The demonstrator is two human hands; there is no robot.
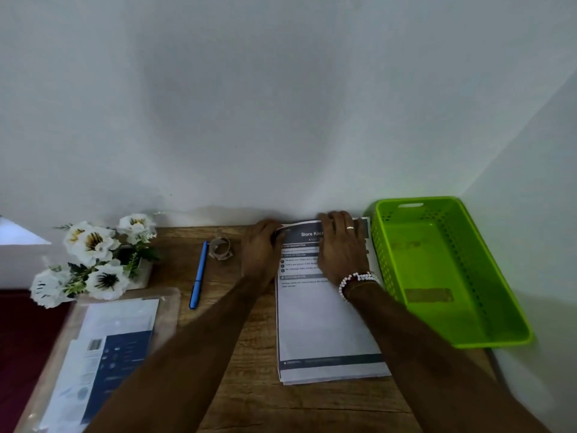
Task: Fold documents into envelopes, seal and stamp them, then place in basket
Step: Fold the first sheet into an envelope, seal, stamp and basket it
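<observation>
Wooden table (pixel 256 395) pushed against a plain white wall (pixel 281 104); a second white wall meets it at the right, so the table's far right corner sits in the room's corner. Dim, greenish light.

Stack of printed documents (pixel 324 323) lies flat right of centre, far end touching the table's back edge, dark header at the far end. Left hand (pixel 260 245) is at the stack's far left corner, fingers curled, pinching that corner, which is slightly lifted. Right hand (pixel 342 245) lies flat on the header, fingers extended to the far edge, pressing down, gripping nothing. It wears a ring (pixel 350 227), with a bead bracelet (pixel 356 281) on the wrist.

Green plastic basket (pixel 384 264) in the far right corner, just beside the stack. Blue pen (pixel 199 275) and small tape roll (pixel 221 248) left of the hands, near the back edge. White artificial flowers (pixel 93 260) at the far left corner. Clear plastic sleeve (pixel 103 354) of papers along the near left edge. Dark red surface (pixel 25 339) beyond the left edge.
</observation>
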